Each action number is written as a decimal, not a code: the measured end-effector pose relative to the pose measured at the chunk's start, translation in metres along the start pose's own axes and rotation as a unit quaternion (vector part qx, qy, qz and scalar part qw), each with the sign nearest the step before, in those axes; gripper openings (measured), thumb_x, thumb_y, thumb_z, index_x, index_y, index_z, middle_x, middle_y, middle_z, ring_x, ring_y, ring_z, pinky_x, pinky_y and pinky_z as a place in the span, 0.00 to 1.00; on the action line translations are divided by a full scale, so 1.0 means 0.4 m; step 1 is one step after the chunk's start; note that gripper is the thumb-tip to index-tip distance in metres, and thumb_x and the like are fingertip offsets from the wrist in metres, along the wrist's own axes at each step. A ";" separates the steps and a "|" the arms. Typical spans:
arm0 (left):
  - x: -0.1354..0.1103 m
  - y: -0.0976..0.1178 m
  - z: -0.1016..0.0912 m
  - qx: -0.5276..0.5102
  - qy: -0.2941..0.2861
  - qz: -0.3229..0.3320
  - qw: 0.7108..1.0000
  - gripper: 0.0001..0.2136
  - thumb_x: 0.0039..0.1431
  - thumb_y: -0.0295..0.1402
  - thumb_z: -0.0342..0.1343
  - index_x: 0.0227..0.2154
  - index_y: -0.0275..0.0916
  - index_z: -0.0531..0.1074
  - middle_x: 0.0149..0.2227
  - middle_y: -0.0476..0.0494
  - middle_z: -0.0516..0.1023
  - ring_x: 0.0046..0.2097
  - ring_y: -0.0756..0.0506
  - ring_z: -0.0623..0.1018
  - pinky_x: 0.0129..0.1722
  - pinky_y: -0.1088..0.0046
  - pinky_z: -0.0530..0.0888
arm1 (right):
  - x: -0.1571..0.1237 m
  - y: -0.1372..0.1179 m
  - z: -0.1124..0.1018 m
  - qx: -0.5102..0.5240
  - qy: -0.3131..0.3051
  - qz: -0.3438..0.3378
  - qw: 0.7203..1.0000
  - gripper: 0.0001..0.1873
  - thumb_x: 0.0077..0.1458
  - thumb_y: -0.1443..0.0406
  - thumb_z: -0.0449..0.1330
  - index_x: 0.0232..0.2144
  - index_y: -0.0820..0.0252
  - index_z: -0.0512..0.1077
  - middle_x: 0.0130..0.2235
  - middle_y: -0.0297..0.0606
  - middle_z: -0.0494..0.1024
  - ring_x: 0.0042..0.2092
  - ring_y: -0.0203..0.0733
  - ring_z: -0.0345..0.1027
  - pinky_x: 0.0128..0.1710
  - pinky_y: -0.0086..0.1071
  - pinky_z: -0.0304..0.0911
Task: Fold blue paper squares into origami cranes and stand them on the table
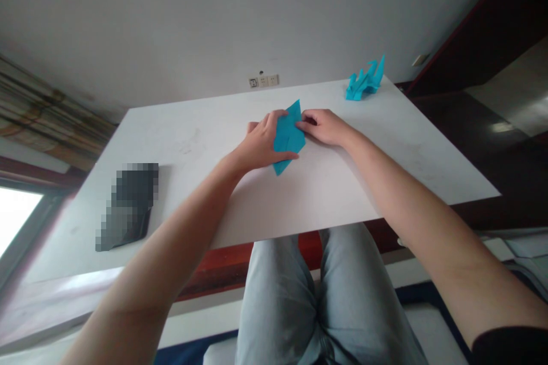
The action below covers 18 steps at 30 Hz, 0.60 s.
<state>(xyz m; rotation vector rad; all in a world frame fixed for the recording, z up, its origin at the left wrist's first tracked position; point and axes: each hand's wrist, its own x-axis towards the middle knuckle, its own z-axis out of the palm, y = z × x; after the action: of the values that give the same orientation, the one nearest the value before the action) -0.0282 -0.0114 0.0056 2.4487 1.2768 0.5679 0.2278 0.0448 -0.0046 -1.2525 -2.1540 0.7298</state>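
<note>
A folded sheet of blue origami paper [290, 132] is at the middle of the white table, with pointed corners at its far and near ends and a crease line on its face. My left hand [263, 145] grips it from the left, thumb along the near part and fingers over the far part. At the right edge of the paper, my right hand [323, 126] has its fingers bent and pinched together on it. Those fingers partly hide the edge.
Blue folded origami cranes [363, 84] stand at the back right of the white table [188, 125]. A dark, pixelated object [131, 199] lies at the left. Wall sockets [264, 81] sit just behind the far edge. My legs [278, 296] are under the near edge.
</note>
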 end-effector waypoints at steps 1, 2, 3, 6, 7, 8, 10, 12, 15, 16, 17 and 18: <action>0.001 0.000 0.003 -0.003 0.007 0.000 1.000 0.58 0.58 0.55 0.76 0.82 0.40 0.51 0.78 0.18 0.66 0.77 0.17 0.70 0.75 0.34 0.67 | 0.001 -0.001 0.000 0.000 0.007 0.000 1.000 0.19 0.69 0.50 0.63 0.31 0.55 0.72 0.31 0.35 0.75 0.37 0.45 0.66 0.42 0.39 0.58; 0.001 -0.002 0.006 -0.007 0.014 0.001 1.000 0.60 0.57 0.57 0.75 0.83 0.39 0.49 0.78 0.17 0.66 0.77 0.15 0.71 0.74 0.33 0.68 | 0.002 0.000 -0.001 0.004 0.016 -0.001 1.000 0.19 0.70 0.50 0.62 0.31 0.55 0.72 0.30 0.35 0.75 0.37 0.45 0.65 0.42 0.39 0.58; 0.002 -0.004 0.009 -0.012 0.018 0.003 1.000 0.62 0.56 0.59 0.75 0.83 0.39 0.48 0.78 0.16 0.66 0.77 0.14 0.71 0.73 0.33 0.68 | 0.004 0.001 -0.001 0.010 0.024 -0.001 1.000 0.20 0.70 0.50 0.62 0.31 0.55 0.73 0.31 0.35 0.75 0.37 0.45 0.66 0.42 0.39 0.59; 0.004 -0.006 0.016 -0.024 0.011 0.010 1.000 0.65 0.56 0.64 0.74 0.84 0.40 0.45 0.76 0.14 0.69 0.75 0.14 0.73 0.74 0.31 0.67 | 0.010 0.011 0.001 0.041 0.049 -0.001 0.998 0.19 0.70 0.50 0.64 0.32 0.55 0.74 0.32 0.36 0.77 0.38 0.46 0.67 0.43 0.39 0.61; 0.004 -0.005 0.018 -0.025 0.005 0.012 1.000 0.66 0.55 0.65 0.75 0.84 0.38 0.44 0.75 0.14 0.71 0.74 0.14 0.74 0.74 0.31 0.66 | 0.012 0.016 0.002 0.055 0.057 -0.001 0.997 0.19 0.70 0.50 0.65 0.32 0.55 0.74 0.32 0.36 0.78 0.38 0.46 0.68 0.43 0.39 0.62; 0.004 -0.002 0.019 -0.023 -0.003 0.015 1.000 0.68 0.54 0.65 0.75 0.84 0.37 0.44 0.74 0.13 0.72 0.74 0.15 0.74 0.75 0.31 0.65 | 0.014 0.021 0.003 0.071 0.066 -0.001 0.995 0.19 0.70 0.49 0.65 0.32 0.55 0.74 0.33 0.36 0.78 0.38 0.46 0.69 0.43 0.40 0.62; 0.001 0.008 0.021 -0.016 -0.015 0.021 1.000 0.68 0.54 0.64 0.77 0.84 0.35 0.44 0.72 0.14 0.74 0.74 0.16 0.74 0.76 0.32 0.63 | 0.018 0.030 0.004 0.098 0.088 0.000 0.991 0.20 0.70 0.47 0.66 0.33 0.54 0.74 0.33 0.36 0.78 0.37 0.45 0.69 0.44 0.40 0.64; -0.003 0.020 0.021 -0.004 -0.024 0.021 0.999 0.67 0.54 0.62 0.77 0.84 0.36 0.46 0.72 0.16 0.75 0.74 0.16 0.74 0.77 0.32 0.62 | 0.021 0.037 0.003 0.119 0.110 0.002 0.987 0.22 0.70 0.45 0.67 0.33 0.54 0.73 0.32 0.34 0.76 0.36 0.43 0.69 0.45 0.40 0.66; -0.006 0.031 0.020 0.012 -0.029 0.015 0.999 0.64 0.57 0.60 0.76 0.85 0.40 0.47 0.73 0.20 0.73 0.75 0.16 0.73 0.77 0.33 0.62 | 0.023 0.041 0.001 0.140 0.119 0.012 0.983 0.26 0.68 0.39 0.67 0.34 0.52 0.72 0.31 0.33 0.74 0.36 0.43 0.68 0.42 0.38 0.66; -0.006 0.031 0.020 0.015 -0.028 0.013 0.999 0.63 0.57 0.60 0.76 0.85 0.41 0.48 0.74 0.20 0.73 0.75 0.16 0.73 0.77 0.33 0.62 | 0.023 0.041 0.001 0.148 0.110 0.014 0.983 0.28 0.68 0.36 0.67 0.35 0.52 0.73 0.32 0.33 0.74 0.36 0.43 0.67 0.41 0.38 0.66; -0.005 0.029 0.021 0.017 -0.024 0.009 1.000 0.62 0.58 0.60 0.76 0.85 0.42 0.48 0.74 0.20 0.73 0.75 0.16 0.73 0.76 0.33 0.62 | 0.022 0.041 0.001 0.156 0.095 0.013 0.983 0.30 0.67 0.34 0.66 0.36 0.52 0.73 0.32 0.33 0.74 0.36 0.43 0.67 0.40 0.38 0.66; -0.004 0.025 0.022 0.019 -0.018 0.003 1.000 0.61 0.58 0.60 0.76 0.84 0.42 0.49 0.74 0.20 0.73 0.74 0.16 0.73 0.76 0.33 0.63 | 0.020 0.041 0.000 0.162 0.078 0.011 0.984 0.32 0.67 0.32 0.65 0.37 0.52 0.73 0.33 0.34 0.75 0.36 0.43 0.67 0.39 0.38 0.66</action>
<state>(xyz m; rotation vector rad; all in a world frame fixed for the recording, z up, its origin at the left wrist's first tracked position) -0.0177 -0.0191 0.0022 2.4840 1.2782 0.5036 0.2339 0.0589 -0.0144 -1.1208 -1.8110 0.9171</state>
